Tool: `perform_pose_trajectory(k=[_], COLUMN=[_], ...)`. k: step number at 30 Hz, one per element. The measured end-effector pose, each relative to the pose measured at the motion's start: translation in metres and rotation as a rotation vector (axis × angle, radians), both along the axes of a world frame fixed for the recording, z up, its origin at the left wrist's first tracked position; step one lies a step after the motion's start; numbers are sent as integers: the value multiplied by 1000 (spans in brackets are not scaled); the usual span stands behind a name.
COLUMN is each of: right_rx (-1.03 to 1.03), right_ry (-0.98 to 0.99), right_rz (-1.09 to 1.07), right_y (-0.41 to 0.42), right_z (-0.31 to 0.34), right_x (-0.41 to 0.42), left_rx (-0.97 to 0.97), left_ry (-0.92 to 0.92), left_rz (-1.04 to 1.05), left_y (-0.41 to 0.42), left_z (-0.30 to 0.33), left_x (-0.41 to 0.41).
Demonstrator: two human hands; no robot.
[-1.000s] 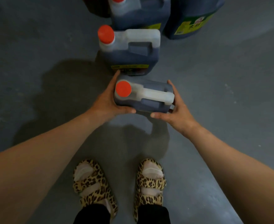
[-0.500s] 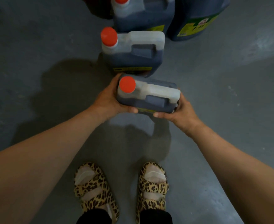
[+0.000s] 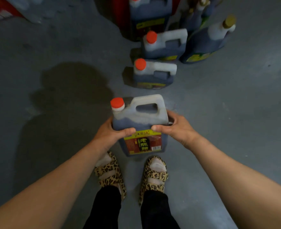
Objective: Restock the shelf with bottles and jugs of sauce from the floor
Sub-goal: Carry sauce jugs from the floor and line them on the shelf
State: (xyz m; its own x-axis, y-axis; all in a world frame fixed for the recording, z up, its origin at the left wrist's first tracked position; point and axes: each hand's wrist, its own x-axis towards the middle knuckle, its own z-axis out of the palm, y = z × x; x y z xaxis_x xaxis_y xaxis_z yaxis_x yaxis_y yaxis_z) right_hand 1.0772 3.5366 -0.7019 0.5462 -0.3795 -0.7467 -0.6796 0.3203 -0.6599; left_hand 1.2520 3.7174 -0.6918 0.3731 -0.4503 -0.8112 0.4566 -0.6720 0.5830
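Left hand (image 3: 110, 134) and right hand (image 3: 174, 127) grip held jug (image 3: 140, 123) from both sides, thumbs across front, above sandalled feet (image 3: 154, 172). Red cap (image 3: 117, 102) points upper left. Two more jugs (image 3: 153, 75) stand on grey floor (image 3: 53, 47) beyond, larger containers (image 3: 207, 42) behind.

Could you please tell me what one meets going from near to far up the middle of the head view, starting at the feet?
Leopard-print sandals → held jug, gripped by left hand and right hand → nearest floor jug → next floor jug → large far jug.
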Motion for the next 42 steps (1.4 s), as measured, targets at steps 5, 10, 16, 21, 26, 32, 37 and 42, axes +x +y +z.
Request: perform_pose_trajectory(k=[5,10,16,21,26,32,37,42], right_rx=[77,34,-56,-141,-133,-149,-128,-115], right_ry=[-2,-32,-146,-248,-359,-510,-618,-736], right_rz=[33,97,237,313,407,491,555,641], right_y=[13,20,32,66,107,188,266,332], right_z=[95,209,368,489,586,671,716,759], right_x=[29,65,132,183,260,388,503,605], left_rx=[8,-27,-57,-82,-116,-176,-145,-78], left_ry=[12,-52,-205,-321,-443,-607,-699,-851], left_rz=[141,206,242,379,554,750,885,972], left_y=[17,31,58,98,148,230,311,375], left_z=[97,216,374,497,588,661,707,760], left_x=[10,36,81,106,152,243,342,416])
